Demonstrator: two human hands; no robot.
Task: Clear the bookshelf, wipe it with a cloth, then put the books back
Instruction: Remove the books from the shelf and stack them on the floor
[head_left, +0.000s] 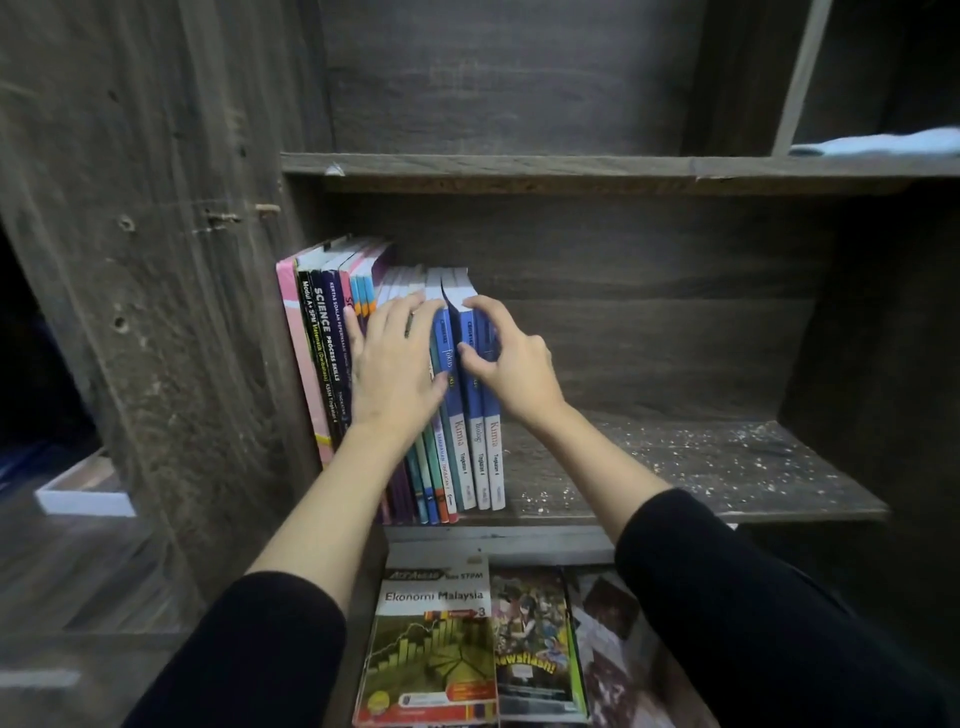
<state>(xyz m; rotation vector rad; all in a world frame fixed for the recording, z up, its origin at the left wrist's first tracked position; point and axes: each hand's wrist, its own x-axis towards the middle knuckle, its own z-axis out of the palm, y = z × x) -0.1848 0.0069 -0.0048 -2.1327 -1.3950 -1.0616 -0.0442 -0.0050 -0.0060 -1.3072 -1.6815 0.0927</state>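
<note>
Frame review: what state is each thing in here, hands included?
Row of upright paperback books: standing at the shelf's left end.
Two rightmost blue-spined books: at the row's end, gripped by the right hand.
Left hand: flat, pressing on the spines beside them.
Dark wooden shelf board: right part speckled with white bits.
Pale blue cloth: lying on the upper right shelf.

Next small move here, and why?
Probably draw the two rightmost blue books out toward the person. The right hand pinches them, fingers over their tops and thumb on a spine, while the left hand lies flat on the neighbouring spines, bracing the row. The shelf board beside them looks speckled with dust, so clearing seems unfinished.
</note>
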